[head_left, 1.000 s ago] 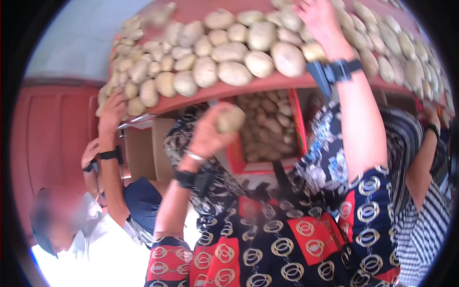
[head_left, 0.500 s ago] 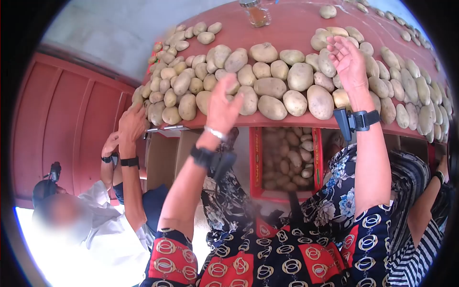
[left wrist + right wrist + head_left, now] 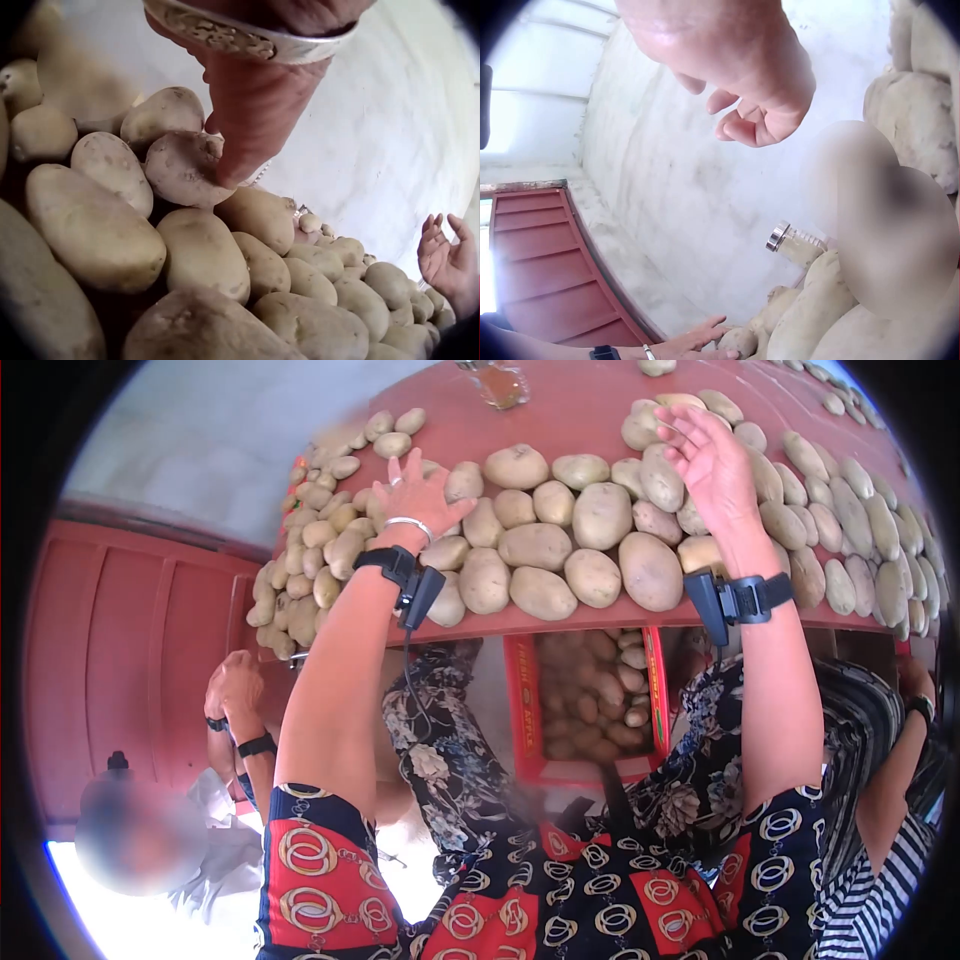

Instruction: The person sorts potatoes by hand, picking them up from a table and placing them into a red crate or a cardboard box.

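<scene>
Rows of potatoes cover the near side of a red table. My left hand, with a silver bangle at the wrist, reaches over the left part of the rows, fingers spread. In the left wrist view its thumb side is right at a pinkish potato; its other fingers are mostly hidden. Above the potatoes on the right hovers my right hand. The right wrist view shows its fingers loosely bent, holding nothing.
A red crate of potatoes sits below the table edge, between the knees. At the back stands a glass jar. Another person's hands are at the left; a striped sleeve shows at the right.
My left hand held a potato near the crate, then appeared empty over the rows, and is now farther left on them. My right hand stays above the potatoes. The neighbour's hands left the table edge.
</scene>
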A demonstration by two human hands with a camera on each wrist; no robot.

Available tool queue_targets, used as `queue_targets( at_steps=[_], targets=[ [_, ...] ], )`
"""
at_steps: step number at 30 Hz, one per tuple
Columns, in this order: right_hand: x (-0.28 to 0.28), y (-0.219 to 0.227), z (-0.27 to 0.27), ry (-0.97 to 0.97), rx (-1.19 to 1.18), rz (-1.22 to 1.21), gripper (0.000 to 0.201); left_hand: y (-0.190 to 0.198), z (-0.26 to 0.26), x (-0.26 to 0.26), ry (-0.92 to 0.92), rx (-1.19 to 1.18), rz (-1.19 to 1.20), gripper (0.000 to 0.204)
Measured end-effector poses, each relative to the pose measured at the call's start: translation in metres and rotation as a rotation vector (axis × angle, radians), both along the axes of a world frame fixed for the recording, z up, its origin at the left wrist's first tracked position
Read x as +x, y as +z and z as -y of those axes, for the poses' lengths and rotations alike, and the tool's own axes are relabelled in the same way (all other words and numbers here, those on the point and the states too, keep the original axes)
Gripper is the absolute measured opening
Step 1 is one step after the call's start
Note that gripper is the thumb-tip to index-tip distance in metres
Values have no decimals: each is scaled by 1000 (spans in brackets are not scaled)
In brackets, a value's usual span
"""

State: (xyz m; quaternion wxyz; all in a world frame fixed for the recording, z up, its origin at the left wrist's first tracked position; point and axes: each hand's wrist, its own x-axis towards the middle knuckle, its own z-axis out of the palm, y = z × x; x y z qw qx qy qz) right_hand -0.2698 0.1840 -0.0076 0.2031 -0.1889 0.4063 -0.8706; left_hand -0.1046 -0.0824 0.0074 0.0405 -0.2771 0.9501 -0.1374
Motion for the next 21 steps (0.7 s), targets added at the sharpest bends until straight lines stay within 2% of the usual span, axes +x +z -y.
queue_targets(
  at_steps=[2,4,5,7,9,10,13,15,16,18,19,20,21],
  targets=[
    [-10,-6,5,-19,14,10,25,-11,13,-9,-48,8,-10,70],
    [-34,-33,5,86,-76,72,30,-31,23,-10,-69,-2,-97,69],
    [-29,-39,-3,67,-50,92,30,-34,23,-9,-120,-66,-100,69],
    [-15,-29,-2,23,-35,80,25,-29,25,-5,-182,-117,-96,69],
    [-8,-11,5,0,-25,46,20,-20,20,4,-254,-112,-345,61],
    [-8,-6,5,-9,-31,25,18,-13,9,11,-255,-107,-346,61],
    [-10,-5,7,-1,-32,30,17,6,-43,52,-186,1117,-894,44],
    [-12,-8,4,-13,-26,14,17,-3,-72,81,-215,1348,-905,46],
    [-13,-10,5,-12,-30,8,18,4,-98,96,-151,1383,-694,47],
    [-10,-9,4,-4,-53,-14,18,-28,-129,119,-59,1610,-592,49],
    [-5,-9,0,-38,-45,12,20,-48,-132,123,-261,1432,-416,51],
    [-4,-8,3,-61,-52,32,23,-71,-141,132,-326,1295,-334,46],
    [-15,-19,-2,26,-63,45,26,-80,-153,138,-253,1196,-190,45]
  ],
)
